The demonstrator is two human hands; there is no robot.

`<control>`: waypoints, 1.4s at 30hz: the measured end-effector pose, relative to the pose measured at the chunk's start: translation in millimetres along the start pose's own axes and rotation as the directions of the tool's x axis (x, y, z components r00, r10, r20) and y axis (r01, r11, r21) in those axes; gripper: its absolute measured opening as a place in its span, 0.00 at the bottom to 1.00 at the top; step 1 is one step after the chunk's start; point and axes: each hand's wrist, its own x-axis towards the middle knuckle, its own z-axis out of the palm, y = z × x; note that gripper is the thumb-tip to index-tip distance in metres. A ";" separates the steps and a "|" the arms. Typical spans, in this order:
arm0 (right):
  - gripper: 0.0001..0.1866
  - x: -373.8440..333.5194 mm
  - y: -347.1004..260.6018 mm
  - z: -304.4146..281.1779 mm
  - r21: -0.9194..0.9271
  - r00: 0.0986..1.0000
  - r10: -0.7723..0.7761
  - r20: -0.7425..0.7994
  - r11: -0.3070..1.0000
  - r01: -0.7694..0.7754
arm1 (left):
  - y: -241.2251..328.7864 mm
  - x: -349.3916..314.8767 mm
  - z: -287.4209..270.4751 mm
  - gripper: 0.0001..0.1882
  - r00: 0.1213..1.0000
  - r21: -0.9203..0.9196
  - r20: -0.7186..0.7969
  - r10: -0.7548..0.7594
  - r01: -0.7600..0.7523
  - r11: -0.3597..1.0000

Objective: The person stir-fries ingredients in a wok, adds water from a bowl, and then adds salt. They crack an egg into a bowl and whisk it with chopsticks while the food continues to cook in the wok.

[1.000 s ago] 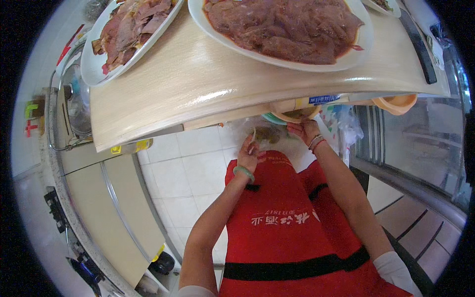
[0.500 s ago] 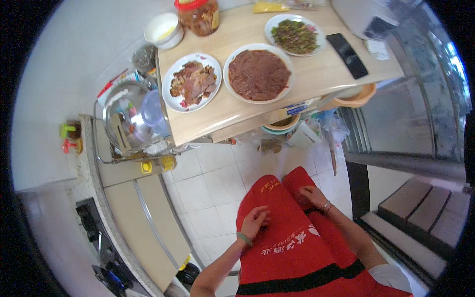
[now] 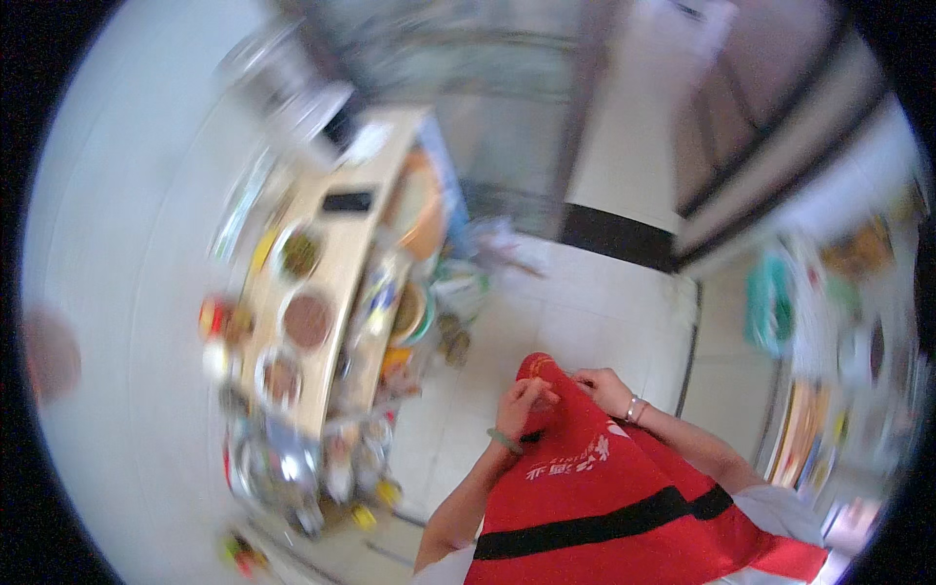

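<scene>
A red apron (image 3: 575,478) with a black band hangs in front of me, its lower part drawn in narrow between my hands. My left hand (image 3: 525,402), a green bracelet at its wrist, is closed with curled fingers on the apron's left side. On the other side my right hand (image 3: 604,392), with a bracelet and band at the wrist, pinches the apron's right edge. Some fingertips are hidden by cloth or softened by blur.
At left a wooden table (image 3: 336,390) bears several plates of food and a black phone (image 3: 348,202). Basins, including an orange one (image 3: 424,229), sit below its top. A dark threshold strip (image 3: 618,234) crosses the floor; a green container (image 3: 770,302) stands at right.
The view has swung to the right, so the table now lies at left and the doorway ahead. My hands have come closer together, and the apron between them is narrower.
</scene>
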 end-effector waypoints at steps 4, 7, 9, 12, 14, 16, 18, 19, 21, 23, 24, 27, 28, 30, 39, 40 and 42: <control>0.12 -73.6 31.1 -54.8 0.379 0.935 0.249 -0.253 0.915 -0.141 | 0.7 42.1 86.5 0.14 0.980 0.162 0.158 -0.118 0.092 0.982; 0.12 -137.3 61.1 -94.7 0.615 0.829 0.392 -0.400 0.785 -0.075 | -30.2 88.4 142.5 0.14 0.918 0.307 0.388 -0.076 -0.051 0.950; 0.13 -182.5 104.2 -109.3 0.672 0.727 0.464 -0.506 0.740 -0.005 | -43.0 104.5 206.8 0.14 0.852 0.413 0.489 -0.188 -0.036 0.910; 0.13 -246.5 169.1 -108.2 0.752 0.538 0.596 -0.597 0.650 0.115 | -71.2 118.2 290.0 0.14 0.715 0.428 0.597 -0.364 0.099 0.898; 0.13 -285.7 180.2 -114.3 0.772 0.439 0.660 -0.610 0.620 0.141 | -81.4 119.2 341.3 0.14 0.640 0.451 0.636 -0.431 0.144 0.881; 0.13 -328.3 205.1 -120.1 0.779 0.340 0.707 -0.620 0.605 0.164 | -102.8 111.8 392.7 0.13 0.588 0.481 0.663 -0.464 0.141 0.865; 0.12 -362.6 217.8 -121.4 0.779 0.255 0.736 -0.627 0.593 0.202 | -124.2 105.8 436.3 0.13 0.544 0.513 0.693 -0.473 0.090 0.854; 0.12 -378.4 221.5 -121.4 0.780 0.212 0.751 -0.625 0.586 0.221 | -129.7 103.4 456.2 0.13 0.525 0.542 0.691 -0.497 0.080 0.837; 0.12 -403.1 231.2 -117.0 0.776 0.121 0.781 -0.613 0.566 0.279 | -139.7 101.4 494.4 0.13 0.485 0.602 0.684 -0.546 0.049 0.797; 0.11 -421.8 240.5 -112.8 0.762 0.041 0.794 -0.607 0.567 0.312 | -153.4 112.3 526.1 0.13 0.433 0.646 0.695 -0.573 -0.026 0.763; 0.11 -428.1 244.3 -107.3 0.762 0.004 0.812 -0.583 0.546 0.348 | -161.1 119.6 541.3 0.13 0.404 0.670 0.695 -0.595 -0.066 0.739; 0.12 -439.3 257.3 -88.6 0.764 -0.119 0.837 -0.534 0.538 0.356 | -187.8 145.8 595.2 0.11 0.406 0.683 0.689 -0.601 -0.084 0.726; 0.12 -439.1 258.7 -85.8 0.762 -0.144 0.854 -0.499 0.512 0.396 | -197.8 151.4 614.3 0.11 0.403 0.687 0.687 -0.605 -0.090 0.721; 0.12 -439.5 261.1 -81.5 0.749 -0.197 0.885 -0.423 0.463 0.473 | -213.3 161.5 646.6 0.10 0.374 0.703 0.681 -0.630 -0.093 0.705; 0.16 -423.3 306.4 -121.0 0.638 -0.411 0.894 -0.177 0.422 0.644 | -309.9 181.9 735.9 0.21 0.327 0.453 0.890 -0.317 -0.708 0.542; 0.16 -423.9 308.6 -124.4 0.642 -0.416 0.897 -0.151 0.409 0.649 | -316.7 187.2 746.1 0.22 0.335 0.473 0.880 -0.337 -0.679 0.561; 0.16 -423.2 309.1 -130.0 0.650 -0.421 0.902 -0.097 0.378 0.660 | -334.4 196.7 764.8 0.22 0.291 0.475 0.877 -0.383 -0.650 0.593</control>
